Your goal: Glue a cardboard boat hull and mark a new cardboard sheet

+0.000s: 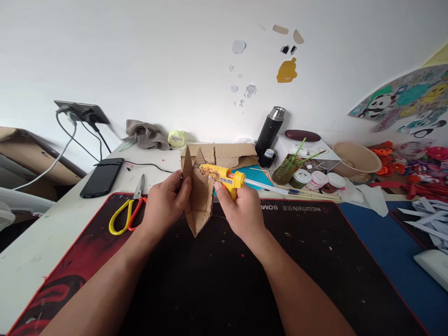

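My left hand [167,200] is closed on the left side of a folded brown cardboard piece [199,205], which stands upright on the black desk mat [217,275]. A yellow hot glue gun [224,177] sits in the grip of my right hand [241,210], its nozzle pointing left at the top of the cardboard. A clear glue stick [269,187] sticks out of the gun's back to the right.
Yellow and orange scissors [128,211] lie left of the cardboard, with a black phone [102,177] behind them. More cardboard [227,154], a black flask [269,130], paint jars [317,179], a jar of brushes [289,168] and a paper bowl [357,161] stand behind. Paper scraps [429,217] lie right.
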### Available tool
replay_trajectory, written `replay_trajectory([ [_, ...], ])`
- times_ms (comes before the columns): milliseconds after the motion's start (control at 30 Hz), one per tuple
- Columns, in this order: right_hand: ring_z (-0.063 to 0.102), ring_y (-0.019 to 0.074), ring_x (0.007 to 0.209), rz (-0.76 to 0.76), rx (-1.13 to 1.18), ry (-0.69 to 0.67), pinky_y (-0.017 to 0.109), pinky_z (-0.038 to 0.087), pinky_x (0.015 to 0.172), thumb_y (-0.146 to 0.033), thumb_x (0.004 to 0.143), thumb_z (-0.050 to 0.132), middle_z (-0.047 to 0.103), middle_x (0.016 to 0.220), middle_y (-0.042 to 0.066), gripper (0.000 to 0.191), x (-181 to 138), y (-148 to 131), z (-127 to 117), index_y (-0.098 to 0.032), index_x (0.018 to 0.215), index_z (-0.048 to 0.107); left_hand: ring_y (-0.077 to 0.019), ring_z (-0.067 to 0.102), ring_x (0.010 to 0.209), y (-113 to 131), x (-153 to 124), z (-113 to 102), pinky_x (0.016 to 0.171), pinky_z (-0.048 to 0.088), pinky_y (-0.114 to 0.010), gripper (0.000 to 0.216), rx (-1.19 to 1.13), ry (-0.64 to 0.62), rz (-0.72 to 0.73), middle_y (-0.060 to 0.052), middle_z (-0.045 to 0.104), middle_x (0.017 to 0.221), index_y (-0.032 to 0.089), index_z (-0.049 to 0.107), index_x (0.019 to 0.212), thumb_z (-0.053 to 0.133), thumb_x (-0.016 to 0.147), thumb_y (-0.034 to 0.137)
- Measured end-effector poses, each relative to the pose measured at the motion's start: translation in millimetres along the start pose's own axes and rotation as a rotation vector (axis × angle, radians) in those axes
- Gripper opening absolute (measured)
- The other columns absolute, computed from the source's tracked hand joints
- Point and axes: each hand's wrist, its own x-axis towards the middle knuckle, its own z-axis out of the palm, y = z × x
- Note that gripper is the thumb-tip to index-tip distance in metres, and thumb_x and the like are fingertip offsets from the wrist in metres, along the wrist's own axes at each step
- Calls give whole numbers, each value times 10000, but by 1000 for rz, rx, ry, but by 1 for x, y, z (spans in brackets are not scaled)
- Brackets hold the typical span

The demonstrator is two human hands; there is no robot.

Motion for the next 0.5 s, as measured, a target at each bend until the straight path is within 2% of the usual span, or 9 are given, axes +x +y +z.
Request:
replay_trajectory([
  [167, 454, 141, 516, 6, -18, 9, 293, 334, 522, -502, 1009, 603, 477, 527, -28, 488, -1, 0, 2, -257, 622, 434, -135, 347, 500, -1, 0, 0, 569, 268, -296, 314, 64, 57, -6, 54, 438, 545, 253, 408, 711, 532, 977, 365],
  [333, 504, 152, 547, -5, -9, 14, 295, 374, 547, -492, 1012, 602, 569, 575, -2, 432, -2, 1, 6, -239, 668, 532, -127, 314, 487, 2, -1, 2, 544, 250, -292, 345, 20, 40, 27, 69, 382, 526, 257, 365, 692, 541, 973, 355],
  [500, 509, 154, 546, -9, -7, 11, 300, 383, 558, -485, 1014, 601, 582, 575, -1, 415, -2, 2, 6, -235, 685, 565, -124, 336, 490, 5, -3, 0, 511, 250, -277, 359, -70, 21, 34, 75, 367, 520, 258, 372, 694, 543, 984, 383],
])
